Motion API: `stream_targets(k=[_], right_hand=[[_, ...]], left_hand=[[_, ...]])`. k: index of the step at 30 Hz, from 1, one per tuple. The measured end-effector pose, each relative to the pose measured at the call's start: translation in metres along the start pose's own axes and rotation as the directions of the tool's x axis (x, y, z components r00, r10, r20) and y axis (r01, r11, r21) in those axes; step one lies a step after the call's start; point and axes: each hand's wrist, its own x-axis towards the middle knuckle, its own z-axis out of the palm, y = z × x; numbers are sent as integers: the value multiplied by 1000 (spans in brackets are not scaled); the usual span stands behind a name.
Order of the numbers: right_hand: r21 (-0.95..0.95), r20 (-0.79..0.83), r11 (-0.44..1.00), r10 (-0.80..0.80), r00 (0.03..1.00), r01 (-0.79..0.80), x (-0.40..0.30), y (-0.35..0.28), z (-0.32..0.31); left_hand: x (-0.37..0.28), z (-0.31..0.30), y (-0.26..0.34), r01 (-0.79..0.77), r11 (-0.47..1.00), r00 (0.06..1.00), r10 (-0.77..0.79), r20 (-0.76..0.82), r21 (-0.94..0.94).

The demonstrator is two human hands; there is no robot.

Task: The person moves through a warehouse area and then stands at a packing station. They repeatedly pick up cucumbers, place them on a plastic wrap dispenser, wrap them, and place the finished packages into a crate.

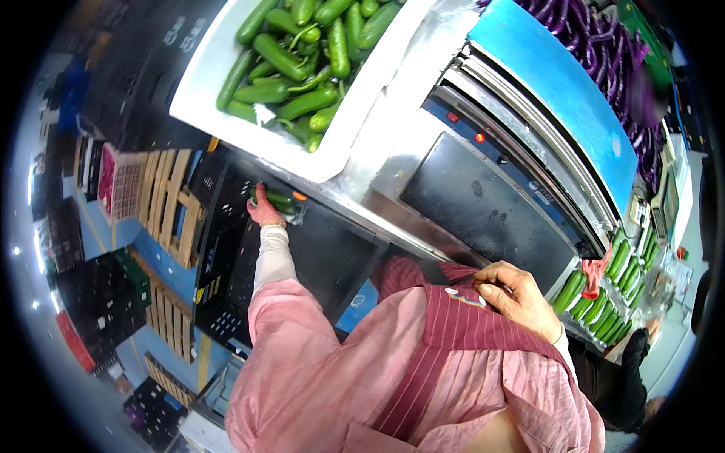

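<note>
Inside a black plastic crate point(334, 249), my left hand point(265, 210) is around a pack of green cucumbers point(277, 199) in clear film. An orange sticker point(299, 196) shows beside the pack. My right hand point(512, 294) is in front of my chest, fingers curled at the edge of the striped dark-red apron point(470, 317); it seems to pinch the cloth. Just beyond it is the black plate point(481, 198) of a film-wrapping machine with a blue cover point(555, 85) and a lit red switch point(480, 137).
A white tub point(198, 90) of loose cucumbers point(300, 68) stands on the metal counter point(391, 119). Purple eggplants point(600, 51) lie behind the machine. At right are trays of cucumbers point(603, 317), a pink glove point(593, 277) and another person's dark sleeve point(634, 362). Wooden pallets point(170, 198) stand left.
</note>
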Motion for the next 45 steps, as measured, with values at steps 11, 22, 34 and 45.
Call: stream_targets(k=[11,22,34,45], right_hand=[[142,-395,966,-143,908,214,-63,45,8],[864,-456,381,870,189,329,-177,280,18],[823,-512,554,819,258,-127,-198,332,-7],[714,-634,576,773,-19,-398,-192,334,4]], left_hand=[[-25,-9,47,205,940,979,-203,-37,274],[-115,-16,172,-722,594,616,785,-62,354],[-727,194,137,-691,338,-723,-312,616,-640],[-774,240,-47,-782,91,-546,-575,609,-616]])
